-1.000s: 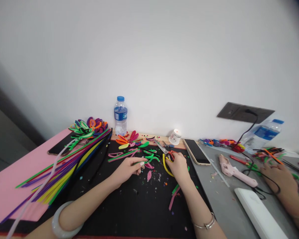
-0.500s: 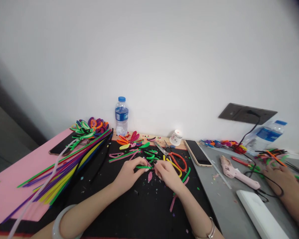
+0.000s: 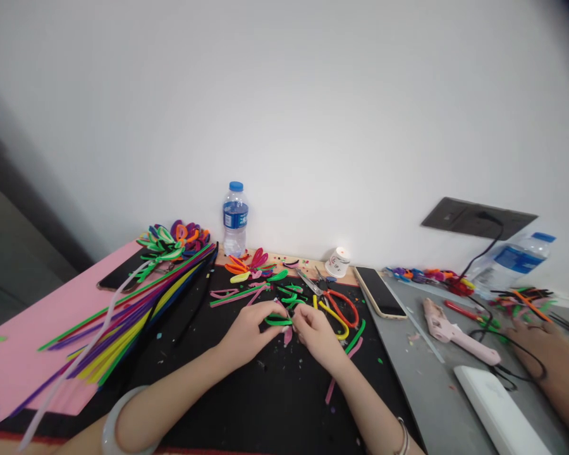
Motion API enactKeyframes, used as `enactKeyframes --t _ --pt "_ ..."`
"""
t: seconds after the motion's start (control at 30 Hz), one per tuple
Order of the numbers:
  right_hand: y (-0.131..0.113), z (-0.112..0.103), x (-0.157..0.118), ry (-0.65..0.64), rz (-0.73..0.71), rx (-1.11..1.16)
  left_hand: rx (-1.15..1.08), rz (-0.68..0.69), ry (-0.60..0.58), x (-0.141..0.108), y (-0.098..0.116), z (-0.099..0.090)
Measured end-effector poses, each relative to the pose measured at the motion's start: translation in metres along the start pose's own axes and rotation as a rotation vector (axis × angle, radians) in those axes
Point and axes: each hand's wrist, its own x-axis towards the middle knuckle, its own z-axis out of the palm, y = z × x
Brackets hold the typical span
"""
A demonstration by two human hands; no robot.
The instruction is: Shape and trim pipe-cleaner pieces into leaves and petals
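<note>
Green pipe cleaner loop: The green pipe cleaner loop [image 3: 279, 321] is between the two hands, over the black mat [image 3: 246, 404].
Left hand: The left hand [image 3: 249, 332] holds the loop with its thumb and fingers.
Right hand: The right hand [image 3: 318, 335] has its fingers pinched close at the loop's other end. What is inside the pinch is too small to tell.
Pink piece: A little pink piece [image 3: 287, 335] is just below the fingertips.
Scissors: Silver scissors [image 3: 312, 284] lie behind the right hand, near orange and yellow handles.
Wall side: A water bottle [image 3: 236, 221] stands up, and a paper cup [image 3: 337, 262] is near a phone [image 3: 382, 294].
Left side: Lots of long pipe cleaners [image 3: 137, 322] lie across a pink sheet [image 3: 42, 316].
Right side: A pink glue gun [image 3: 459, 335] lies near another person's hand [image 3: 540, 354].
</note>
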Motion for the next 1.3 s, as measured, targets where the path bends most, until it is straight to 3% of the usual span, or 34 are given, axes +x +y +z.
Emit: enactKeyframes --t 0.17,0.33,0.4,0.6,0.8,1.0,1.3 --pt "-0.002 -0.005 -0.001 0.082 -0.061 -0.032 -0.125 -0.184 0.007 0.002 -0.006 0.001" --pt "-0.005 -0.004 -0.004 0.116 -0.149 -0.165 -0.087 -0.289 -0.122 0.004 -0.014 0.000" --pt "-0.004 -0.001 -0.005 0.115 -0.183 -0.226 0.003 -0.271 -0.122 0.003 -0.012 0.000" --pt "-0.004 0.004 -0.008 0.142 -0.246 -0.354 0.378 -0.026 0.022 0.002 -0.003 -0.002" --pt "-0.009 0.008 -0.009 0.202 -0.166 -0.227 0.085 -0.169 -0.057 0.003 -0.008 0.001" --pt "-0.008 0.011 -0.007 0.207 -0.185 -0.202 -0.066 -0.215 0.000 0.003 -0.018 0.002" --pt "-0.006 0.012 -0.008 0.206 -0.174 -0.202 -0.318 -0.374 -0.045 0.008 -0.019 0.001"
